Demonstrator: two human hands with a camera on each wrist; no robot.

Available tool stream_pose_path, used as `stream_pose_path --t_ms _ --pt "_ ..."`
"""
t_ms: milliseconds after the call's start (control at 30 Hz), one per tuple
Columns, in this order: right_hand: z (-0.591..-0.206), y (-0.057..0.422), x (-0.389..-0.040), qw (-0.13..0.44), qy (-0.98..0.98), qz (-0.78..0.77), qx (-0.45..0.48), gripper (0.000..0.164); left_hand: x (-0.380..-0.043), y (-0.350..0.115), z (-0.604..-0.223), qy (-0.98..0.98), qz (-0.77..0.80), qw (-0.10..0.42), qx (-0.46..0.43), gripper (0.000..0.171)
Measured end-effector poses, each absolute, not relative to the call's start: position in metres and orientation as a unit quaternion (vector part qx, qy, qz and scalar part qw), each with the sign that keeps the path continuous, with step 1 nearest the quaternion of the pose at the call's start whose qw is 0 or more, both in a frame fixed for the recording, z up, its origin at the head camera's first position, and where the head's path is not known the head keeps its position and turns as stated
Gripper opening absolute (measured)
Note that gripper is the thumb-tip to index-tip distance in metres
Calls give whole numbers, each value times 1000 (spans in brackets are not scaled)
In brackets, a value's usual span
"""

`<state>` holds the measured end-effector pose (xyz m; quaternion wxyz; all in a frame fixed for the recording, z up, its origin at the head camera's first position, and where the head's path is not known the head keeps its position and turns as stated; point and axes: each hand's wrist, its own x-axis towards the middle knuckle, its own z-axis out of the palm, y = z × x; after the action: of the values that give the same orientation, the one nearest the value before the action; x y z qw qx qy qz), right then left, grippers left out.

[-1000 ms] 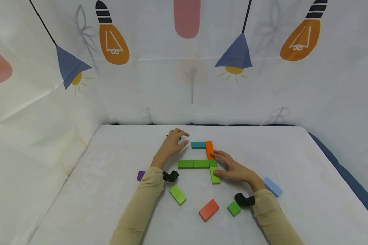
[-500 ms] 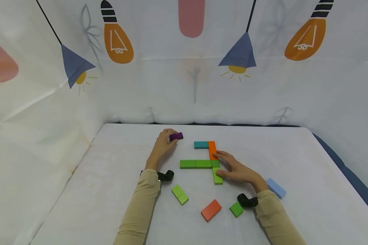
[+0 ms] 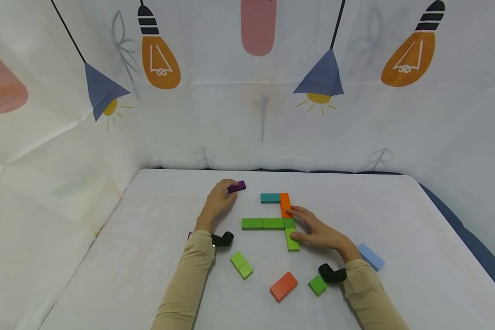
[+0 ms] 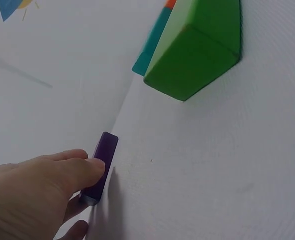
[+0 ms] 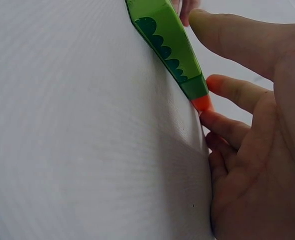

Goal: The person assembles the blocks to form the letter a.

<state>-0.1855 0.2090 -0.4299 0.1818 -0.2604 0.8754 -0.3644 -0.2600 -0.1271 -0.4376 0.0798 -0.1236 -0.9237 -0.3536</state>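
Note:
My left hand (image 3: pixel 218 201) pinches a small purple block (image 3: pixel 240 186) at the far left of the laid-out blocks. In the left wrist view the thumb lies along the near face of the purple block (image 4: pixel 106 150), low over the tabletop. My right hand (image 3: pixel 321 233) rests at the right side of the layout, fingertips on an orange block (image 3: pixel 285 200) and thumb on a light green block (image 3: pixel 292 245). A teal block (image 3: pixel 270 198) joins the orange one's far end, and a row of green blocks (image 3: pixel 252 224) runs left from between the orange and light green blocks.
Nearer on the white table (image 3: pixel 128 275) lie a lime block (image 3: pixel 242 265), a coral block (image 3: pixel 283 287) and a green square block (image 3: pixel 317 285). A light blue block (image 3: pixel 371 257) sits by the right forearm. Another purple block (image 3: pixel 189 235) is mostly hidden behind the left wrist.
My left hand has drawn slightly left, and the purple block, earlier mostly hidden behind it, now shows in its fingertips. The right hand has stayed on the layout.

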Motion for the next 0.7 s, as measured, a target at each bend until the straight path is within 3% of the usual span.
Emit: stream_pose_path --t_ms 700 --pt "-433 215 -194 177 874 -360 -274 70 -257 -119 -440 -923 -363 103 -72 26"
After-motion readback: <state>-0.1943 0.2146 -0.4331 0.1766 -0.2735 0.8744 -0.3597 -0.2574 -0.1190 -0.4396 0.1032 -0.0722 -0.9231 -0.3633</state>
